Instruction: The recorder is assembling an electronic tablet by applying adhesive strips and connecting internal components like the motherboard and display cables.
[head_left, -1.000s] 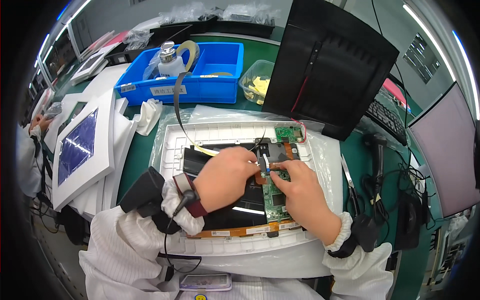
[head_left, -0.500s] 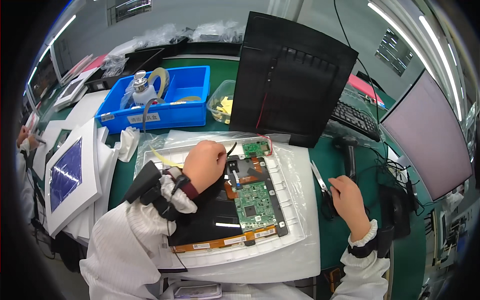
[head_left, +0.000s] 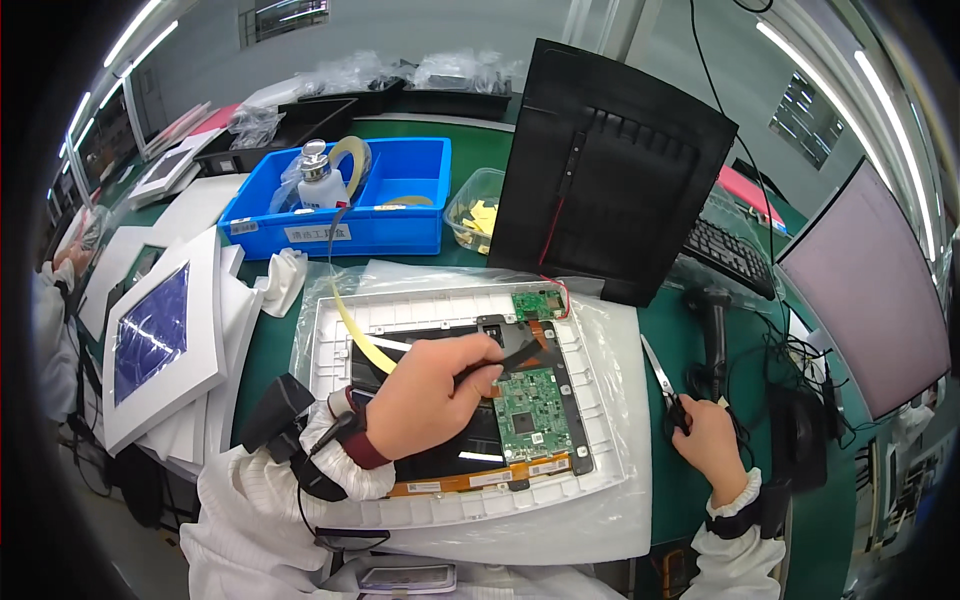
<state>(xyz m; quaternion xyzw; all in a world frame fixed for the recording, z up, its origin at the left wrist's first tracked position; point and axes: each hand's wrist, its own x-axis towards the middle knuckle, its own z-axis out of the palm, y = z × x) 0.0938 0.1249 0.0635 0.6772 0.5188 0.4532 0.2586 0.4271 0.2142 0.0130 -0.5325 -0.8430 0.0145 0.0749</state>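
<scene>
My left hand [head_left: 432, 396] is over the middle of an open display panel in a white plastic frame [head_left: 604, 447]. Its thumb and fingers pinch a black strip of tape [head_left: 522, 354], whose end points toward the upper edge of a green circuit board [head_left: 533, 418]. A yellow strip [head_left: 358, 338] runs down to the back of that hand; whether it joins the black one is hidden. On the right, my right hand [head_left: 711, 446] is closed around the dark handles of a pair of scissors [head_left: 659, 369] lying on the green table, blades pointing away.
At the back left stands a blue divided box [head_left: 345, 236] with a bottle and tape rolls. Beside it are a clear tub [head_left: 470, 215] and an upright black panel [head_left: 610, 170] wired to the display. White framed panels [head_left: 170, 340] pile up left; a scanner [head_left: 713, 335] and monitor [head_left: 870, 290] stand right.
My left hand has come nearer, drawing the black strip over the panel. My right hand has closed on the scissors' handles. The whole view has shifted slightly.
</scene>
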